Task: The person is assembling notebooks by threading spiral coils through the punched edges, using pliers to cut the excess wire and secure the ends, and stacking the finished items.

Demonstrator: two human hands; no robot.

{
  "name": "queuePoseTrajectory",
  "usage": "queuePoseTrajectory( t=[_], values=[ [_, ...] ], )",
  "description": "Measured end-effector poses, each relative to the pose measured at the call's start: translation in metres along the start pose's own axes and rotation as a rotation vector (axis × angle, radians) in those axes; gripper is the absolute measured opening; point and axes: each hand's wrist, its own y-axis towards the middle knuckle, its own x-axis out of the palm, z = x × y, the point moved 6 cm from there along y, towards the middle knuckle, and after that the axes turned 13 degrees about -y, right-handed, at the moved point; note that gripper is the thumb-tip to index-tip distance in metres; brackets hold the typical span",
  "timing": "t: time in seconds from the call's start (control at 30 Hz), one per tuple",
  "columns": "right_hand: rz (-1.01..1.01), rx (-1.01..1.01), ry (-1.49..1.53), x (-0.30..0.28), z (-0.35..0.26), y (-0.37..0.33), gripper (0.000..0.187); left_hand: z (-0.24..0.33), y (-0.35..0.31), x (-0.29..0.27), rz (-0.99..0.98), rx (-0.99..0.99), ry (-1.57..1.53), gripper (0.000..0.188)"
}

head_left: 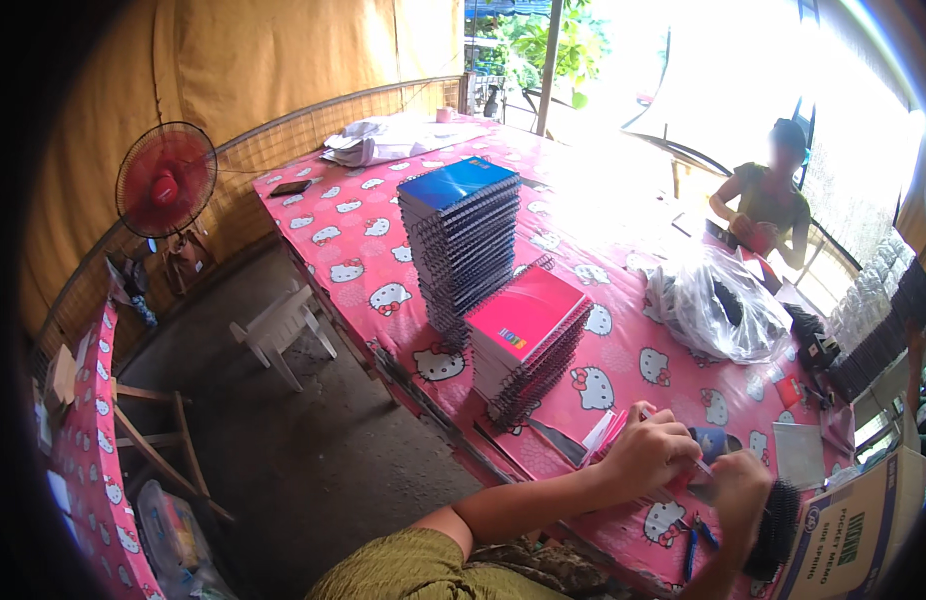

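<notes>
Close to the table's near edge, my left hand (645, 450) is closed, its fingers bent round something thin and pale that I cannot make out. My right hand (740, 487) is just to its right, slightly blurred, with fingers curled in a pinch; what they hold is hidden. Pink-edged sheets (605, 432) lie beside my left wrist. Blue-handled pliers (692, 550) rest on the table below my hands. A bundle of black spiral coils (776, 528) is next to my right wrist. Left of my hands stands a stack of pink spiral notebooks (528, 315).
A taller stack of blue spiral notebooks (459, 185) stands behind the pink one. A clear plastic bag (718, 310) and a cardboard box (848, 530) are to the right. Across the pink table (343, 270) sits another person (773, 195). A white stool (283, 330) and red fan (166, 185) are left.
</notes>
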Motion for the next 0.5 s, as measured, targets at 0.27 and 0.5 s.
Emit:
queuePoseTrajectory(
  t=[0.27, 0.5],
  values=[
    [-0.287, 0.006, -0.538, 0.039, 0.151, -0.019, 0.042, 0.005, 0.007, -0.005, 0.031, 0.017, 0.059, 0.031],
    [-0.384, -0.072, -0.442, 0.043, 0.112, 0.013, 0.041, -0.005, 0.005, -0.003, -0.031, -0.049, 0.085, 0.039]
  ],
)
